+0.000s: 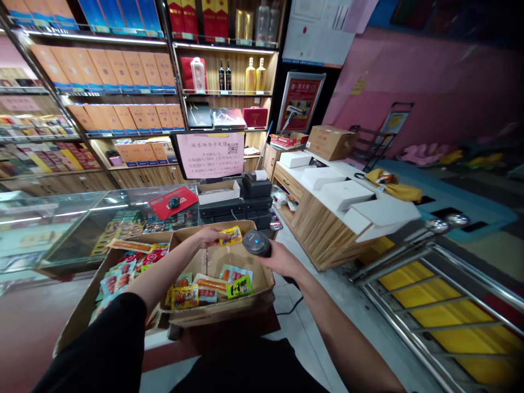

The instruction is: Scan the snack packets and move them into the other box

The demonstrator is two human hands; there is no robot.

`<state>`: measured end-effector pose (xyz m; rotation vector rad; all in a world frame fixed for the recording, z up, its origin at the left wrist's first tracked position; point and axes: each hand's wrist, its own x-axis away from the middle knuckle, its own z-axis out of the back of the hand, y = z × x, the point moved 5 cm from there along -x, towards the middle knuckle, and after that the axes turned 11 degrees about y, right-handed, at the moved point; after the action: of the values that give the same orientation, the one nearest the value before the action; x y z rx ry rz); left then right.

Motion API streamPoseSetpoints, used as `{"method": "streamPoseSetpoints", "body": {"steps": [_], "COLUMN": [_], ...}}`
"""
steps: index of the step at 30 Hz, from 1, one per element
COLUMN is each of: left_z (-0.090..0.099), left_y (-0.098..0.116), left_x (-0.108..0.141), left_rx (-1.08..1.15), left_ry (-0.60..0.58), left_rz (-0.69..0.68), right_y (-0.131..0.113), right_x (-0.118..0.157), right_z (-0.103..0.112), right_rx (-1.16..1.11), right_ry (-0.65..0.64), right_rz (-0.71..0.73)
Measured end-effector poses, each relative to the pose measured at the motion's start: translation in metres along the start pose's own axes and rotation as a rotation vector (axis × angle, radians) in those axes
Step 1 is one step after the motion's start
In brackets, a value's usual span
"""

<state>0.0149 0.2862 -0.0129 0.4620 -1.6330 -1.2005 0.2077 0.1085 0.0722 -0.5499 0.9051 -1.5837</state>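
My left hand [209,238] pinches a small yellow snack packet [231,236] above the right-hand cardboard box [216,317]. In my right hand [284,260] is a black barcode scanner [256,243], its head close to the packet's right end and a blue light on top. Inside that box lie a sausage in clear wrap [212,284], a green packet [239,287], a yellow packet [184,297] and other snack packs. The left-hand cardboard box [69,325], beside it, holds many red and pale blue snack packs [118,279].
Behind the boxes, a monitor [210,155] with a pink notice stands by a receipt printer [256,184]. A red mat [172,203] with a mouse lies on the glass counter [102,199]. White boxes [347,191] cover a wooden cabinet at right, near a metal railing [462,262].
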Motion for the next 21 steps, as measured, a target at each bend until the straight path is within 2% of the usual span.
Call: {"method": "streamPoseSetpoints", "body": {"steps": [13, 21], "left_z": [0.0043, 0.0025], "left_y": [0.0028, 0.0027], "left_x": [0.0029, -0.0020], "left_rx": [-0.003, 0.002], "left_ry": [0.066, 0.006], "left_rz": [-0.008, -0.025], "right_y": [-0.0015, -0.0025], "right_x": [-0.0020, -0.0025], "right_z": [-0.0034, -0.0047], "right_rx": [-0.052, -0.025], "right_ry": [-0.020, -0.021], "right_rz": [0.024, 0.040]}}
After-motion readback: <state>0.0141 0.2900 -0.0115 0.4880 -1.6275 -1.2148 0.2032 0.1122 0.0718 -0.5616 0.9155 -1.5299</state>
